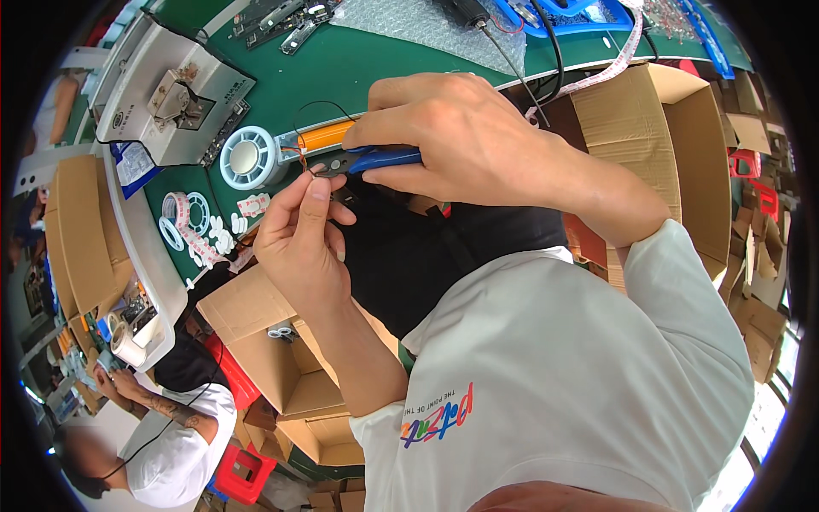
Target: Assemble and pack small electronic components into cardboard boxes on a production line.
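My right hand (461,136) is wrapped round blue-handled pliers (388,160), whose dark jaws point left to my left fingertips. Between thumb and forefinger, my left hand (303,239) pinches thin wires (304,158), right at the jaws. These wires run up toward an orange cylinder (324,135) that lies in a pale blue part behind my hands. At its left end is a round, pale blue spoked housing (248,159) with a whitish centre. My fingers hide the exact wire ends.
A metal bench machine (175,98) stands at the left on the green table (294,72). Tape, rings and small white pieces (222,235) lie nearer. Bubble wrap (418,30), a screwdriver-like tool (471,13) and a blue tray (580,17) sit beyond. Cardboard boxes (631,119) flank me; another person (171,435) works left.
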Action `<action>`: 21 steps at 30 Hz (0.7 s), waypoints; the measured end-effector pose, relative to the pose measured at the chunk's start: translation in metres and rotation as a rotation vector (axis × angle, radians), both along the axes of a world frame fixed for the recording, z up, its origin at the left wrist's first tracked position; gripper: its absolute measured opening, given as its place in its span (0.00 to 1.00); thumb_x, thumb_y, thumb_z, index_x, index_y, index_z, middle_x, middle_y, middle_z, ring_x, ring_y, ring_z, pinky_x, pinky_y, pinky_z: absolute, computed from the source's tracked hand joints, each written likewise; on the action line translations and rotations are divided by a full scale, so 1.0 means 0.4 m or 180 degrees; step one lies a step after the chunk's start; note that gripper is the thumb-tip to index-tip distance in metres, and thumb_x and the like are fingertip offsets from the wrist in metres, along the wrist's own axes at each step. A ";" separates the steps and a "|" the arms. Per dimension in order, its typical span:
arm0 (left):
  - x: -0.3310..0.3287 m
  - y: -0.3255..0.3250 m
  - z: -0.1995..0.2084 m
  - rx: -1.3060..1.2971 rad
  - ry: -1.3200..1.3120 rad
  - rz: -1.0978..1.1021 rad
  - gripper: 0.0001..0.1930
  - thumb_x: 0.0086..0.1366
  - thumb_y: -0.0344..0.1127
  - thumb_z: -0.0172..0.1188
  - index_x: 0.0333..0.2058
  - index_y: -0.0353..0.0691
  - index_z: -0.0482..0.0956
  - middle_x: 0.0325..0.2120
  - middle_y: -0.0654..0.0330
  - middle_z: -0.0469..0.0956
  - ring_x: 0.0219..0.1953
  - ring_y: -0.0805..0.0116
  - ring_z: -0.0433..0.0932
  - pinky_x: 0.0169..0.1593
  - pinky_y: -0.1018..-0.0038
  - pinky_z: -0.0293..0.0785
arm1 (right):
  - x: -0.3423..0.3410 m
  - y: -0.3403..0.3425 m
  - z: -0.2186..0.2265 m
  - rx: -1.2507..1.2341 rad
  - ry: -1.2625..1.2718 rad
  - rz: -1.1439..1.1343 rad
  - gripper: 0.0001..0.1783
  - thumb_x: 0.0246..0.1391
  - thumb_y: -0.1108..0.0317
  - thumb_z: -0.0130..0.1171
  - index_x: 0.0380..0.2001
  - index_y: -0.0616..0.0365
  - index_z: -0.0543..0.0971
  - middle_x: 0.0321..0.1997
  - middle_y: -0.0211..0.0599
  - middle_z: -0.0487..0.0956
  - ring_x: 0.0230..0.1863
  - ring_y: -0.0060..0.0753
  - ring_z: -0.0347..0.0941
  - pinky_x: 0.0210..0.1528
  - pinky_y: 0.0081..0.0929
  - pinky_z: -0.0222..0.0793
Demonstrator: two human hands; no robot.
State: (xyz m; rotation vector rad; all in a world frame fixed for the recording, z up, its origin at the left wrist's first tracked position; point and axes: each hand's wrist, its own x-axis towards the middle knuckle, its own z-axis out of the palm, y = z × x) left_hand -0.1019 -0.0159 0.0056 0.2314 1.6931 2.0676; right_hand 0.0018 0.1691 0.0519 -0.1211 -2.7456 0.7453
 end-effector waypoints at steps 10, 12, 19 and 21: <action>0.002 0.002 0.004 0.0012 0.0024 0.0041 0.10 0.67 0.28 0.67 0.45 0.31 0.84 0.33 0.47 0.87 0.20 0.73 0.79 0.15 0.89 0.61 | -0.001 -0.006 -0.008 -0.0063 0.0085 -0.0037 0.13 0.50 0.67 0.71 0.40 0.55 0.85 0.36 0.32 0.78 0.29 0.40 0.74 0.32 0.34 0.69; 0.003 0.004 0.009 0.0095 -0.0072 0.0038 0.10 0.68 0.28 0.67 0.45 0.31 0.84 0.33 0.47 0.87 0.20 0.73 0.79 0.16 0.88 0.61 | -0.001 -0.008 -0.008 -0.0060 0.0090 -0.0070 0.12 0.51 0.67 0.70 0.40 0.55 0.85 0.36 0.32 0.78 0.29 0.40 0.74 0.31 0.34 0.68; 0.006 0.004 0.002 0.0422 -0.0155 -0.0010 0.08 0.70 0.29 0.64 0.45 0.32 0.83 0.34 0.49 0.87 0.22 0.72 0.80 0.16 0.88 0.61 | 0.001 -0.030 -0.030 -0.0063 0.0410 -0.0156 0.12 0.51 0.67 0.71 0.40 0.55 0.85 0.35 0.31 0.78 0.27 0.36 0.73 0.29 0.31 0.67; 0.010 0.008 -0.002 0.0622 -0.0192 0.0020 0.08 0.71 0.29 0.64 0.45 0.33 0.82 0.34 0.49 0.87 0.23 0.72 0.80 0.16 0.88 0.62 | 0.000 -0.039 -0.041 -0.0089 0.0538 -0.0231 0.13 0.50 0.68 0.71 0.40 0.55 0.85 0.35 0.31 0.78 0.27 0.34 0.72 0.29 0.29 0.67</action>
